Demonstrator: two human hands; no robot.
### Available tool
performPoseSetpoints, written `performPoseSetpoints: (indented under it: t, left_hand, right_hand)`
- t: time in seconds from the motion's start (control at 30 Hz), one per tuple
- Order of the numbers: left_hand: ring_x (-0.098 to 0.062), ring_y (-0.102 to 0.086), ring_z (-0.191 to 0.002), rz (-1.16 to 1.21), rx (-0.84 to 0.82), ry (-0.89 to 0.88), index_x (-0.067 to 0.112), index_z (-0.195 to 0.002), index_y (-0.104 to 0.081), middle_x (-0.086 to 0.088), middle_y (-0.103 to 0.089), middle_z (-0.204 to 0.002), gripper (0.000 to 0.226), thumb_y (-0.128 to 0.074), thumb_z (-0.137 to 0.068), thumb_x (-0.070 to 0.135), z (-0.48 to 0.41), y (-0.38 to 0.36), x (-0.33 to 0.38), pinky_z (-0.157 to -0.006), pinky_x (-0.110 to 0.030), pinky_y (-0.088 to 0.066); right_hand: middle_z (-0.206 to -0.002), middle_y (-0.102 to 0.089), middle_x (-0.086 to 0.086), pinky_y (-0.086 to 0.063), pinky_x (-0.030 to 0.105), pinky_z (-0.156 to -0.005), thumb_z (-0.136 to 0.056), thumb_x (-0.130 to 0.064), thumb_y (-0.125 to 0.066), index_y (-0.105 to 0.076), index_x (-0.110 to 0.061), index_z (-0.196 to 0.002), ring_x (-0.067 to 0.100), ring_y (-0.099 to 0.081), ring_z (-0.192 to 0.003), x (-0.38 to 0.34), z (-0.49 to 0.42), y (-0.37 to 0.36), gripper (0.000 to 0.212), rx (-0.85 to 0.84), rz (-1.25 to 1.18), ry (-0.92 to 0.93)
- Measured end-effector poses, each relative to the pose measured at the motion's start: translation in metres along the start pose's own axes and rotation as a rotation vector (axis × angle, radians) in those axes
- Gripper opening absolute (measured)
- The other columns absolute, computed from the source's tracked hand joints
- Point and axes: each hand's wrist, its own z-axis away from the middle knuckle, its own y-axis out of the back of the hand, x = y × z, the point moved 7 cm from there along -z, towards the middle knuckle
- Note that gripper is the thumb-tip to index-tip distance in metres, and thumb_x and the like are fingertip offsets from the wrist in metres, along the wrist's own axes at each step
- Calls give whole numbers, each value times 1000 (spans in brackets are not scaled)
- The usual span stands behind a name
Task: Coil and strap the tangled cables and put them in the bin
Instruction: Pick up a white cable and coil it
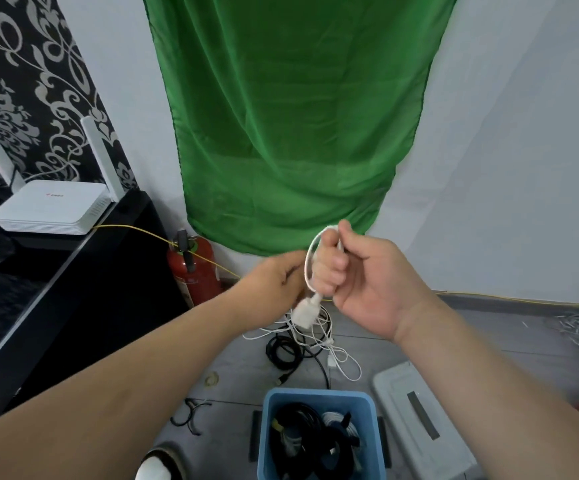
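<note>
The cloth (291,116) was green against a pale bluish-white wall (523,133). The wallpaper (21,81) was black with a silvery-grey floral scroll pattern. The router (52,207) was white, the thin wire (135,232) yellow, the fire extinguisher (194,271) red. The held cable (310,258) was white. The loose cables (284,351) on the grey tiled floor (454,341) were white and black. The bin (319,400) was blue, the lid (419,427) light grey.
</note>
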Motion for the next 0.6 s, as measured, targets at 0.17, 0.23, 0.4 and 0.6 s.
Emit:
performPoseSetpoints:
  t: [0.17, 0.23, 0.4, 0.6]
  left_hand:
    - [-3, -59, -78, -220, -450, 75, 32, -109, -62, 15, -60, -84, 12, -63, -97, 29, 28, -68, -12, -72, -16, -45]
    - [-7, -61, -81, -208, -504, 58, 32, -107, -64, 15, -63, -86, 13, -65, -94, 35, 37, -80, -6, -74, -24, -50]
    - [-9, -62, -68, -274, -336, -76, 23, -95, -69, 5, -68, -76, 6, -65, -95, 27, 25, -37, 25, -65, -25, -52]
    - [-13, -57, -58, -229, 211, -215, 26, -83, -75, 5, -65, -65, 16, -75, -89, 41, 12, 52, 41, -56, -33, -48]
  right_hand:
    - [-61, -44, -1, -36, 28, -59, -109, -29, -41, -55, -13, -86, 13, -40, -52, -24, -7, 27, 32, 252, -97, 232]
    - [-60, -45, 0, -36, 27, -57, -110, -28, -42, -57, -10, -88, 13, -38, -51, -32, -4, 42, 31, 369, 17, 288]
    - [-64, -67, 8, -47, 29, -55, -106, -25, -53, -68, -4, -87, 19, -53, -53, -40, 6, 59, 33, 524, 684, 341]
    - [-61, -67, 14, -44, 28, -52, -107, -27, -49, -69, -3, -84, 20, -54, -51, -12, 0, 32, 39, 262, 1050, 126]
